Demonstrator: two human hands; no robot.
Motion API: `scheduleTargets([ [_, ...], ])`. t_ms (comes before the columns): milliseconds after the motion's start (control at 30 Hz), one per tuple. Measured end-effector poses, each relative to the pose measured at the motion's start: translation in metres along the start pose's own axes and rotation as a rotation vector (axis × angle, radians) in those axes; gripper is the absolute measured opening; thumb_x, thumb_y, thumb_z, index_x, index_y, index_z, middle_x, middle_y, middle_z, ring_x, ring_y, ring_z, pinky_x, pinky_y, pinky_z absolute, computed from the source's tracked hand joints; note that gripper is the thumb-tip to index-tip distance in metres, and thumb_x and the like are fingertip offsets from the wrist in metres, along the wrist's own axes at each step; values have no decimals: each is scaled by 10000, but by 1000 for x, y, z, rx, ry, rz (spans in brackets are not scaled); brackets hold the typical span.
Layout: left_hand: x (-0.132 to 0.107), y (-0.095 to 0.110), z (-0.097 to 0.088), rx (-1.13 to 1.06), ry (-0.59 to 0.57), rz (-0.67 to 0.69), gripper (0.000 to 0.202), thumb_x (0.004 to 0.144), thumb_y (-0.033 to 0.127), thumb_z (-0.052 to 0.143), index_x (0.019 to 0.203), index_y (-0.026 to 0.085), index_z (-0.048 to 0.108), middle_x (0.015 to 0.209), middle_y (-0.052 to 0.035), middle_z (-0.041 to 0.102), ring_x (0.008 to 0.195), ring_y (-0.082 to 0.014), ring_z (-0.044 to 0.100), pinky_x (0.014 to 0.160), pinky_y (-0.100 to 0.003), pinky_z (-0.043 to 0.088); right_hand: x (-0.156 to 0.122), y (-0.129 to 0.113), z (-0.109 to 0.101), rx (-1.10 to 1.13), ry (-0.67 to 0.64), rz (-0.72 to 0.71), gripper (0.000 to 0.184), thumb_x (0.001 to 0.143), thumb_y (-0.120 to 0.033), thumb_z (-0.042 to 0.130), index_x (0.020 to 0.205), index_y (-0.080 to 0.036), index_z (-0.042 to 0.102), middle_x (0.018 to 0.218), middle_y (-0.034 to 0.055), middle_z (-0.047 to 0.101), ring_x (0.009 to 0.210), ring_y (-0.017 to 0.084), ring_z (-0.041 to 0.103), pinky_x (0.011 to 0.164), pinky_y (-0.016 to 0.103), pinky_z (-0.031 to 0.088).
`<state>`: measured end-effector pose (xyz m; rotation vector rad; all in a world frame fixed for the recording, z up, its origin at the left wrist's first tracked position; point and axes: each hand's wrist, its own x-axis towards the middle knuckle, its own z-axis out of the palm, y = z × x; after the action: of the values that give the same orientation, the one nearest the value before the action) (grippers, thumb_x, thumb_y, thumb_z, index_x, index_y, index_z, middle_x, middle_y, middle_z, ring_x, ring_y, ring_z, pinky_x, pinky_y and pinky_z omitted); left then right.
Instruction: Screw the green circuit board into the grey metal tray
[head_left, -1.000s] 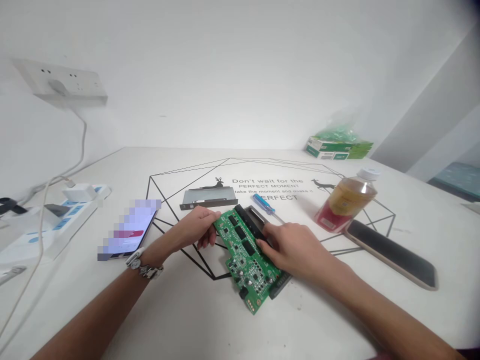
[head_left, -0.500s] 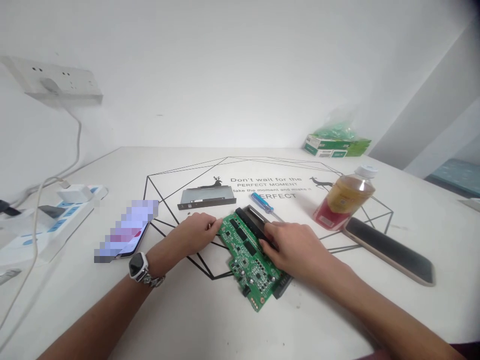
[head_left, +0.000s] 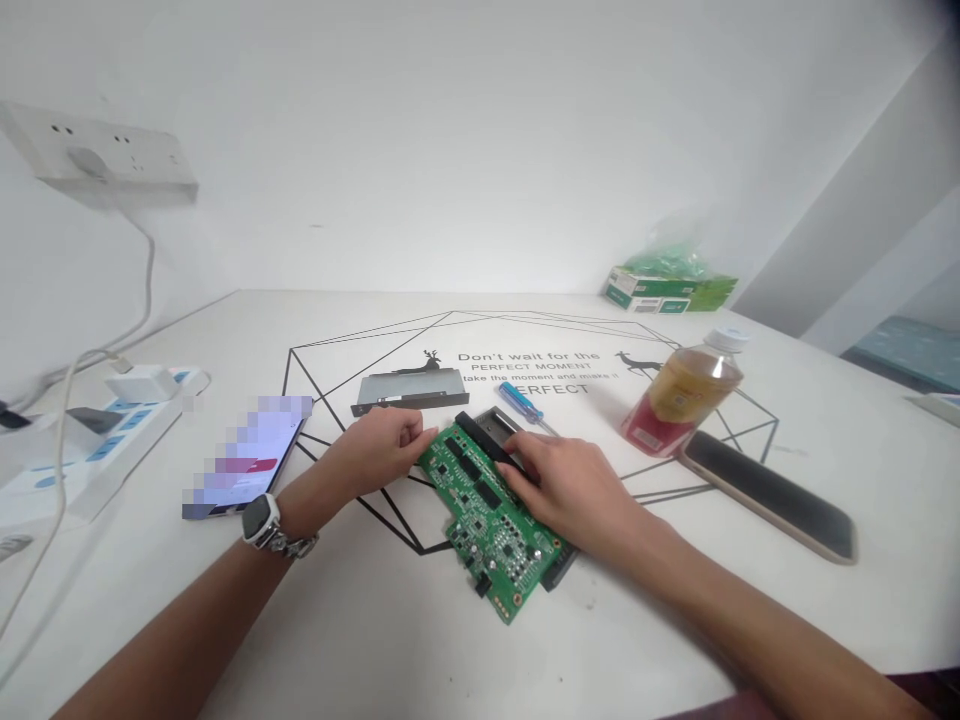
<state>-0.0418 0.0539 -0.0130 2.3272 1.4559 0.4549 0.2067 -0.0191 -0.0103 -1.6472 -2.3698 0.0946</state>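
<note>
R hand (head_left: 566, 485) gripping green PCB (head_left: 487, 535) against dark casing (head_left: 493, 425); L hand (head_left: 384, 447) touching PCB corner, can't tell if pinching — prob. positioning; next move requiring level hold.

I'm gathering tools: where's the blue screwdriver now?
In the head view, the screwdriver lies just right of centre on the table, beyond the right hand.

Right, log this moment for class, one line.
left hand: at corner of green circuit board; right hand: on board edge; blue screwdriver: on table
</note>
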Motion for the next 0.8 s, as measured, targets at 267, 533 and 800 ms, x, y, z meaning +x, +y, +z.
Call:
scheduleTargets([
  [267,-2,3,-2,-150,-130,45,439,898,446,560,560,223,391,473,9,565,447,-139,489,485,-260,313,1,0,-6,-29,-65,-76,185,947,-326,532,869,-195,637,679,17,660,559,146,518,554,311,213],
  [533,-1,-1,6,-86,-101,62,360,930,458,547,667,211,557,570,0,623,511,-161,530,497,-268,310,2,5,-5,-206,-95,-61,211,961,-311,498,831,-188,609,748,53,691,594,160,557,546,325,174],
  [800,0,-2,11,-28,-1,65,341,953,527,540,950,213,672,666,-8,679,591,-186,596,543,-277,352,6,13,-12,-232,-44,-19,101,946,-294,583,957,-201,620,941,67,705,892,231,636,562,314,254],
])
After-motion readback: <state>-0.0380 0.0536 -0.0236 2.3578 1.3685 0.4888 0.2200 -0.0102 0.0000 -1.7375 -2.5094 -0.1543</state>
